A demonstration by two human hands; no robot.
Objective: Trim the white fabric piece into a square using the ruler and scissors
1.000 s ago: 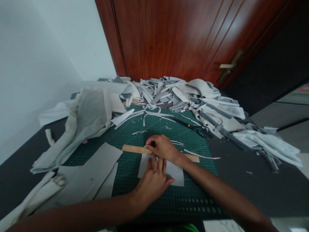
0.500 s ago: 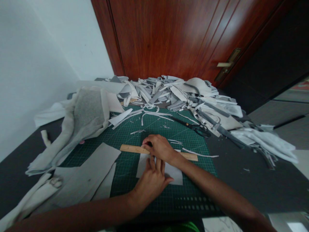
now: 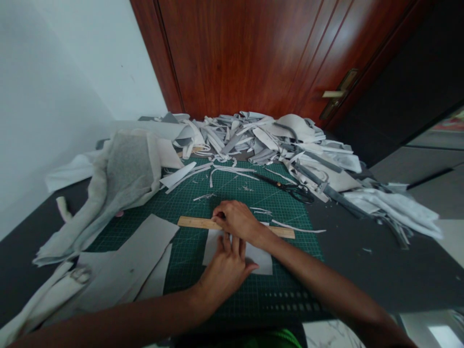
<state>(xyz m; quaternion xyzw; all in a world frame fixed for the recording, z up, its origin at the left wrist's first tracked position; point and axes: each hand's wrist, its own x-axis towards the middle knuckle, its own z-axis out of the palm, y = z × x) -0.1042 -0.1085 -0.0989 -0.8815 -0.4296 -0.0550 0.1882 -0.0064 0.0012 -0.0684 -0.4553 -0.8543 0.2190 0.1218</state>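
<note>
My left hand [image 3: 224, 268] lies flat, fingers stretched out, on a small light grey fabric piece [image 3: 261, 262] on the green cutting mat [image 3: 203, 193]. Its fingertips reach up to a wooden ruler [image 3: 194, 222] laid across the top edge of that piece. My right hand [image 3: 237, 220] rests on the ruler's middle with its fingers curled around a small dark tool, whose tip sits at the ruler's far edge. Most of the tool is hidden inside the hand.
Black scissors [image 3: 292, 189] lie on the mat's far right. A heap of grey and white fabric strips [image 3: 261, 140] runs along the back below a red-brown door [image 3: 253, 58]. Bulky pale cloth [image 3: 126, 169] and flat grey sheets [image 3: 137, 256] lie on the left.
Both hands stay almost where they were on the ruler and fabric piece. The view has drifted slightly, with everything sitting a little more to the left in the picture.
</note>
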